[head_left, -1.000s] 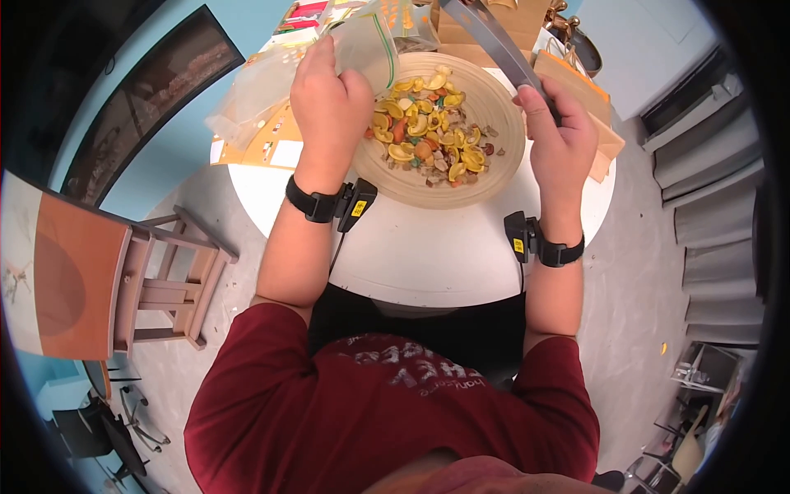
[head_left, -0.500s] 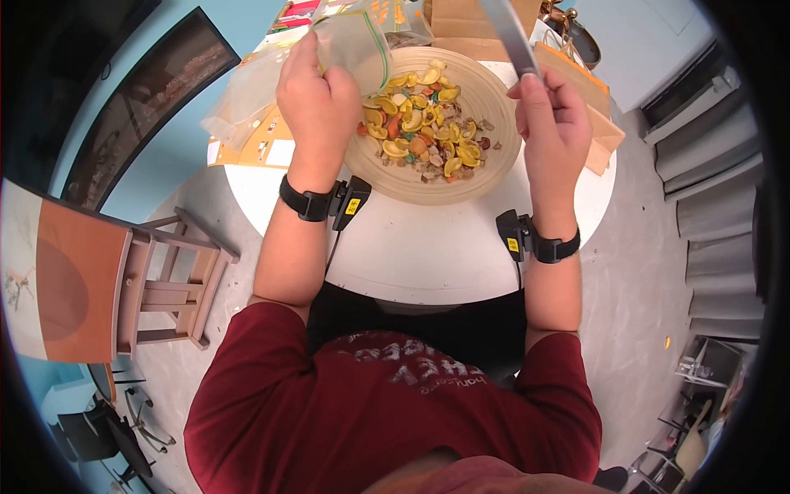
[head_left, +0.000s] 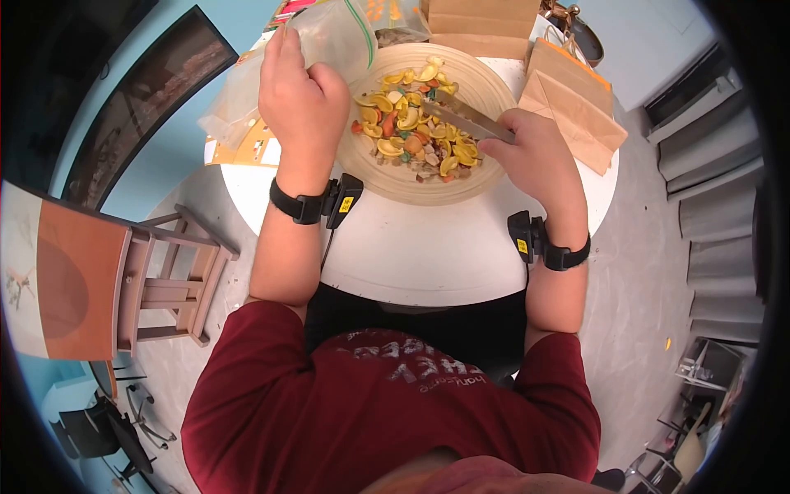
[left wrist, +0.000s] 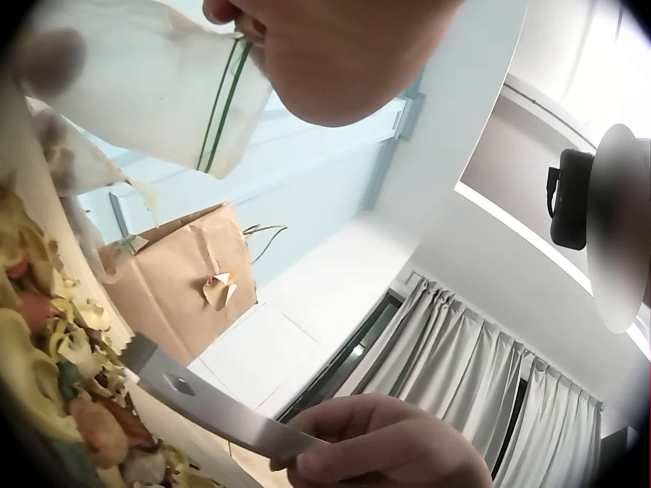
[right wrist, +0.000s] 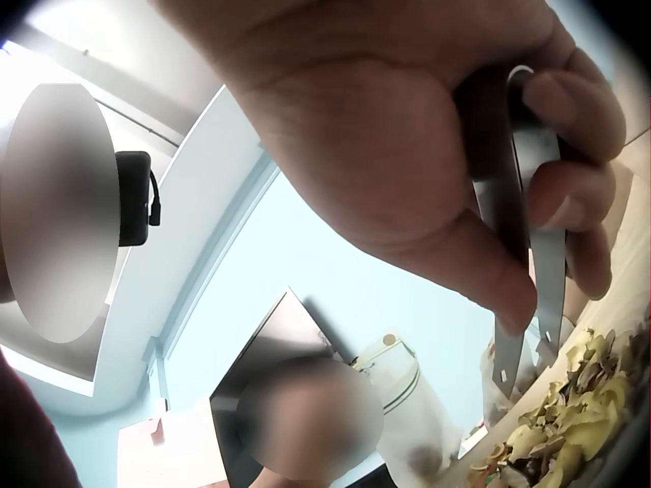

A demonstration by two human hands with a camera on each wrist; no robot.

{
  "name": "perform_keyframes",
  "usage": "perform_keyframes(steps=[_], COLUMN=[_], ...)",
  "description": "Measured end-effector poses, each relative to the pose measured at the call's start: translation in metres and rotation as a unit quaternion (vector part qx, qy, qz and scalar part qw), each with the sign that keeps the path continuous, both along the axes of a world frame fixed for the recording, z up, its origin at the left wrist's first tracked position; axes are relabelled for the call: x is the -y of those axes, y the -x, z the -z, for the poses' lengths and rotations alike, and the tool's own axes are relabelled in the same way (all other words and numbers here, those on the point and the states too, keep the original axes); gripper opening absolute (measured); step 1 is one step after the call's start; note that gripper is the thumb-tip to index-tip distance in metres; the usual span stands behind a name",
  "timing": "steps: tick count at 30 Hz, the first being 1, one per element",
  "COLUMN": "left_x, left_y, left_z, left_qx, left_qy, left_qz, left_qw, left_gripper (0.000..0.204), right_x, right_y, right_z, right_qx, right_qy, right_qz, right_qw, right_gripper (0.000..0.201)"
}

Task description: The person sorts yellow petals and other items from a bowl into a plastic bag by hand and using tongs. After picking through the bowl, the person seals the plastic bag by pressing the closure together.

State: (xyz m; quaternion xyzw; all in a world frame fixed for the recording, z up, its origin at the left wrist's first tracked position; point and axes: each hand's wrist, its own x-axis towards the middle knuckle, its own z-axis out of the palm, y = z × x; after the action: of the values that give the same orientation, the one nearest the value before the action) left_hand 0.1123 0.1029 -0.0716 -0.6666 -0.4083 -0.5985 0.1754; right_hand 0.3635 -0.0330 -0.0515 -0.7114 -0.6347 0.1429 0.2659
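My left hand (head_left: 303,103) grips a clear zip bag (head_left: 333,41) with a green seal, left of a round wooden plate (head_left: 494,86). On the plate lies a heap of yellow shell-like pieces (head_left: 395,123) mixed with orange, green and brown bits. Metal tongs (head_left: 473,121) are held in my right hand (head_left: 543,160), their tips over the heap's upper right. In the right wrist view the two arms of the tongs (right wrist: 549,275) stand slightly apart, with nothing visible between them. The left wrist view shows one toothed tip of the tongs (left wrist: 142,351) beside the pieces.
Brown paper bags (head_left: 576,107) stand behind and right of the plate. Another clear bag (head_left: 391,16) lies at the back, and an orange-patterned sheet (head_left: 247,148) is at the left. A dark pan (head_left: 586,41) is at the back right. The white table's (head_left: 420,247) near edge faces me.
The tongs have swung down from above the plate's right side to the heap, with my right hand turning inward. My left hand and the zip bag have shifted slightly left.
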Motion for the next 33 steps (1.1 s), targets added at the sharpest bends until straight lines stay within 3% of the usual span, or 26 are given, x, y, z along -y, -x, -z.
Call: perform_keyframes(steps=[5,17,33], left_x=[0.009,0.014,0.017], left_y=[-0.005,-0.013,-0.018], left_z=[-0.002,0.001,0.004], left_qx=[-0.056,-0.075,-0.082], left_qy=[0.065,0.158,0.175], left_qz=[0.036,0.107,0.119], left_qw=[0.996,0.979,0.974], left_gripper=[0.038,0.037,0.035], right_x=[-0.005,-0.005,-0.006], right_y=[0.002,0.001,0.001], right_z=[0.011,0.010,0.012], right_qx=[0.023,0.062,0.088], right_qy=[0.025,-0.007,-0.023], right_qz=[-0.004,0.011,0.021], right_qw=[0.999,0.998,0.996], right_gripper=[0.024,0.018,0.016])
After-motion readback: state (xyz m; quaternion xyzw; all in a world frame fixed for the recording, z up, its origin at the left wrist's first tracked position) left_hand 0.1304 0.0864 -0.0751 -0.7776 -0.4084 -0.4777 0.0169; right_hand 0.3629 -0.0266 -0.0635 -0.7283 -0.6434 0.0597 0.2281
